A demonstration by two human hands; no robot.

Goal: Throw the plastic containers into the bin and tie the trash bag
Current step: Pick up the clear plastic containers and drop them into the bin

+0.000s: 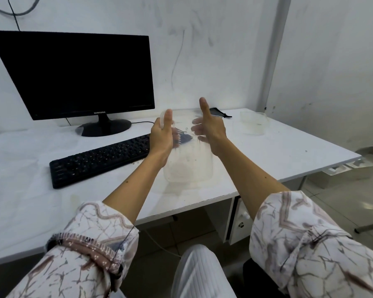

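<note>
Both hands on clear container above desk

L hand (162, 134) grips the left rim of the clear plastic container (187, 166), thumb over the edge; R hand (211, 125) sits on its right side, thumb up, fingers spread and seen through the plastic, so can't tell if it's really gripping. Container is held tilted over the white desk (289, 151), just right of the black keyboard (99, 160). 2nd clear container (253, 122) sits far right on desk. Dark monitor (73, 76) far left.
</note>
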